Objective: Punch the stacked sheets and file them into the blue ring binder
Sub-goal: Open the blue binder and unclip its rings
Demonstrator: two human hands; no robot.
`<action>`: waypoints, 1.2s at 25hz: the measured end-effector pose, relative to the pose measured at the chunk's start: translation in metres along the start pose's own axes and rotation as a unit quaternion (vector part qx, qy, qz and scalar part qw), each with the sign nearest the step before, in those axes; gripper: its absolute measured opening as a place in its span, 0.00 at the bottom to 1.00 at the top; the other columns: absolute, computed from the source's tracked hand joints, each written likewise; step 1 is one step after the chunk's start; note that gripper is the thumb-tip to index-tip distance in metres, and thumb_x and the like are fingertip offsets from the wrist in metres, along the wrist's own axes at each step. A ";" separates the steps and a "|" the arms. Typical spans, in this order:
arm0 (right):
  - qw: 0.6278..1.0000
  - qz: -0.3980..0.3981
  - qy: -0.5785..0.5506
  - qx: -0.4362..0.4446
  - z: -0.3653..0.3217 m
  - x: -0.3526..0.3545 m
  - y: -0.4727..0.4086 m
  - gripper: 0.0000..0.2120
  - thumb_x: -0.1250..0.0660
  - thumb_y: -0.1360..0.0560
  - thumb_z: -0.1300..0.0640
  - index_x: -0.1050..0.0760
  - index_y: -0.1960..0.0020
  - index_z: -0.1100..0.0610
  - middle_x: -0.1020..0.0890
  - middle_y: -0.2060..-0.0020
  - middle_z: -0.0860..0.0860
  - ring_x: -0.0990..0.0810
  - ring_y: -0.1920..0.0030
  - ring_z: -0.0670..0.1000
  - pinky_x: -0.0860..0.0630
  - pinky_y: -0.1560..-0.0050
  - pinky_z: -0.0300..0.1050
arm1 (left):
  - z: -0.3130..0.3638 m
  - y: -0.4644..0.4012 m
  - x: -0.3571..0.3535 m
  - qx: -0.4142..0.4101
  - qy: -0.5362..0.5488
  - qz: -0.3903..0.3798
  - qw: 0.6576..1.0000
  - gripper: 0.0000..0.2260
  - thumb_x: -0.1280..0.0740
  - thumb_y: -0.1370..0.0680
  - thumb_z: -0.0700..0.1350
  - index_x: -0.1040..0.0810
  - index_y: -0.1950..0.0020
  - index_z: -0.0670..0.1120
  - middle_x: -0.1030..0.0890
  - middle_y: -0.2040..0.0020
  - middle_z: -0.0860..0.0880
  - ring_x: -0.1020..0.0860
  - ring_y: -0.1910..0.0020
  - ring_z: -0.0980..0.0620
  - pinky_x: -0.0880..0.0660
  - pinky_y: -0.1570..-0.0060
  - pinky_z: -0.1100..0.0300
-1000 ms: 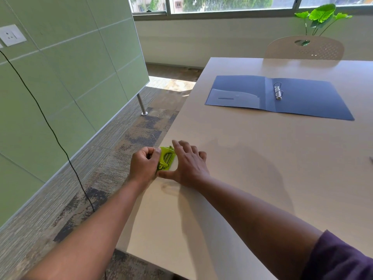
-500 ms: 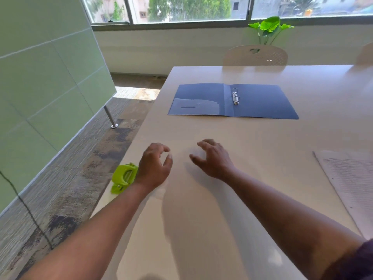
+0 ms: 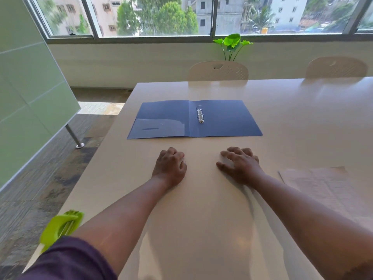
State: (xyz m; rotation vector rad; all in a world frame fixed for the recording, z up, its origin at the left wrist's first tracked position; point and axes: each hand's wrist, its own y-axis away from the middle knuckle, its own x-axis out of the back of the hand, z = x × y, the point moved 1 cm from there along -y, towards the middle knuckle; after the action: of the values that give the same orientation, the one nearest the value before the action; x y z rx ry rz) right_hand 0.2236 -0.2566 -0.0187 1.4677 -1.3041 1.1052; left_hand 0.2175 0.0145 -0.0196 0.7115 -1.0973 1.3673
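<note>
The blue ring binder (image 3: pixel 222 118) lies open and flat on the table, its metal rings (image 3: pixel 200 114) near the spine. In front of it my left hand (image 3: pixel 170 167) rests on the table with fingers loosely curled, holding nothing. My right hand (image 3: pixel 240 164) rests beside it, fingers spread and bent, also empty. The stacked sheets (image 3: pixel 321 188) lie at the right, just beyond my right forearm. A lime green hole punch (image 3: pixel 60 227) sits at the table's left edge, beside my left upper arm and partly hidden by the sleeve.
The pale table (image 3: pixel 302 118) stretches far to the right. Two beige chairs (image 3: pixel 218 70) stand at its far side, with a green plant (image 3: pixel 232 42) behind. A green partition wall (image 3: pixel 30 87) and carpeted floor lie to the left.
Both hands left the green punch at the table's left edge and moved right to the table's middle. My view swung right and up, bringing the sheets into sight.
</note>
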 end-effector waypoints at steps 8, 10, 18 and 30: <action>0.996 0.090 0.016 -0.007 -0.001 -0.002 -0.049 0.32 0.47 0.23 0.33 0.34 0.24 0.47 0.31 0.28 0.51 0.32 0.30 0.57 0.30 0.37 0.57 | -0.004 -0.077 -0.022 -0.012 -0.107 -0.081 0.991 0.36 0.50 0.23 0.69 0.50 0.17 0.58 0.58 0.16 0.53 0.63 0.18 0.48 0.60 0.21 0.47; 0.997 0.072 0.034 -0.012 0.000 -0.005 -0.057 0.37 0.49 0.24 0.31 0.44 0.19 0.46 0.44 0.19 0.51 0.45 0.21 0.57 0.40 0.29 0.60 | -0.008 -0.093 -0.026 -0.013 -0.121 -0.106 0.987 0.39 0.54 0.25 0.74 0.57 0.17 0.60 0.63 0.16 0.54 0.69 0.20 0.49 0.66 0.23 0.46; 0.996 0.082 0.033 -0.029 -0.001 -0.003 -0.055 0.41 0.55 0.25 0.27 0.47 0.18 0.46 0.52 0.16 0.50 0.61 0.17 0.51 0.57 0.23 0.58 | -0.009 -0.088 -0.026 0.007 -0.114 -0.129 0.985 0.41 0.57 0.27 0.76 0.50 0.17 0.59 0.51 0.15 0.54 0.54 0.17 0.47 0.56 0.21 0.45; 0.987 0.157 0.013 0.010 -0.012 -0.006 0.011 0.23 0.46 0.22 0.35 0.19 0.51 0.49 0.18 0.51 0.45 0.21 0.43 0.50 0.30 0.46 0.50 | -0.003 0.014 -0.007 0.011 -0.089 -0.071 0.993 0.32 0.51 0.24 0.71 0.33 0.23 0.61 0.36 0.20 0.53 0.42 0.21 0.46 0.47 0.26 0.45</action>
State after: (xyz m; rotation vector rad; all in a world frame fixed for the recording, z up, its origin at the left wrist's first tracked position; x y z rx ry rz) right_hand 0.2116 -0.2443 -0.0210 1.2854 -1.5451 1.3376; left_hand 0.2049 0.0163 -0.0295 0.9238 -1.1486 1.2147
